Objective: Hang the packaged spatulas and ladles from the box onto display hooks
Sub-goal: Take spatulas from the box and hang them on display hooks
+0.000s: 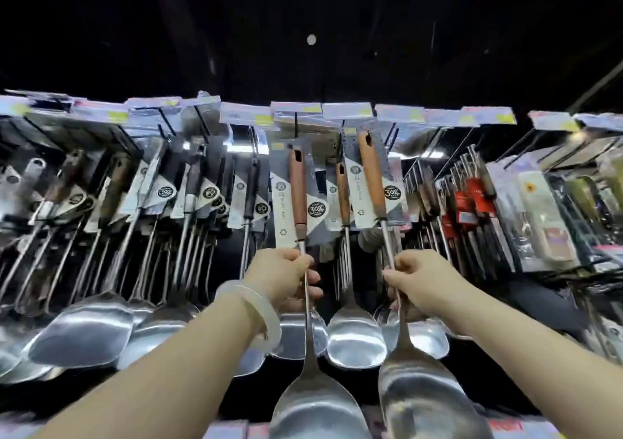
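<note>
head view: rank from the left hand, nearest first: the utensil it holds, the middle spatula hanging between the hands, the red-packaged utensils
1. Utensil with wooden handle: in the left hand, gripped by its metal shaft.
2. Middle spatula: just right of that hand, hanging between the two hands.
3. Red-packaged utensils: far right on the rack, beyond the right hand.

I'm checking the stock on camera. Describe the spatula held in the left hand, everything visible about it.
The spatula has a reddish-brown wooden handle with a dark slot near its top, a thin shiny metal shaft and a broad, glossy steel blade at the bottom of the view. A grey-and-white card with a round black "304" badge sits behind the handle. It stands nearly upright, handle up among the hanging utensils. The left hand grips the shaft just below the card. Whether its top is on a hook cannot be told.
</note>
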